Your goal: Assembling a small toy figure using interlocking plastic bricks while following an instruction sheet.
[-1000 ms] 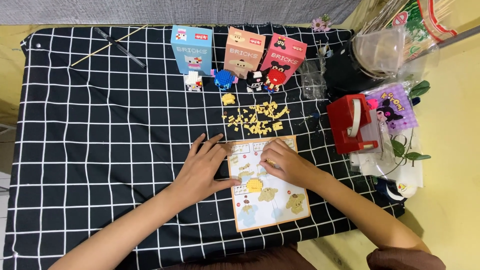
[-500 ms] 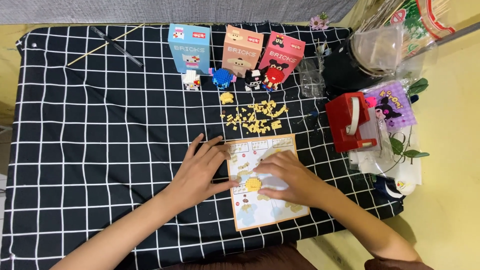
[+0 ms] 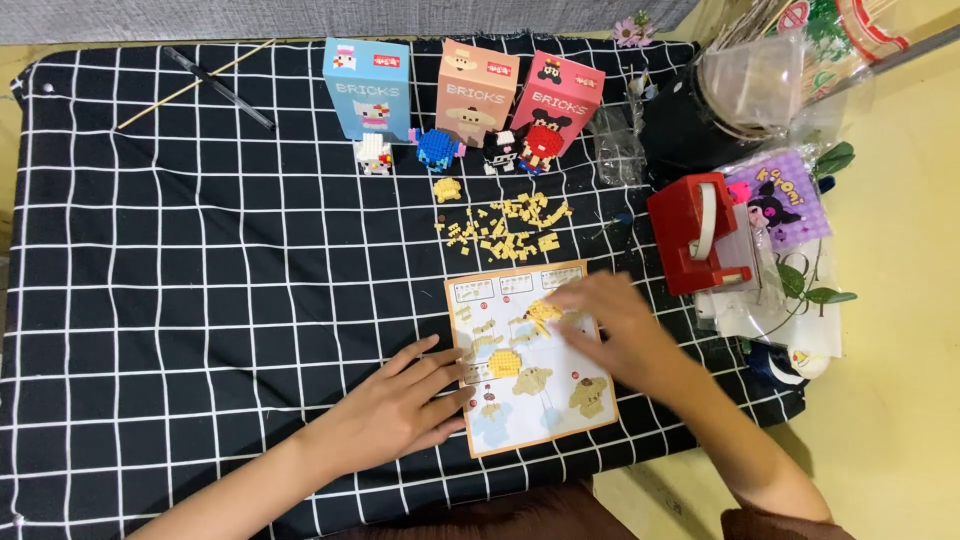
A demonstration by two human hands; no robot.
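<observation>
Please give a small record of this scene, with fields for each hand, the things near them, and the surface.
left hand: the left hand lies flat, fingertips on the left edge of the instruction sheet
right hand: the right hand reaches over the sheet, fingertips at a small yellow brick piece
on the sheet: a round yellow brick assembly
above the sheet: loose yellow bricks
back row: three boxes, small brick figures
right side: red tape dispenser
surface: black checked cloth
</observation>
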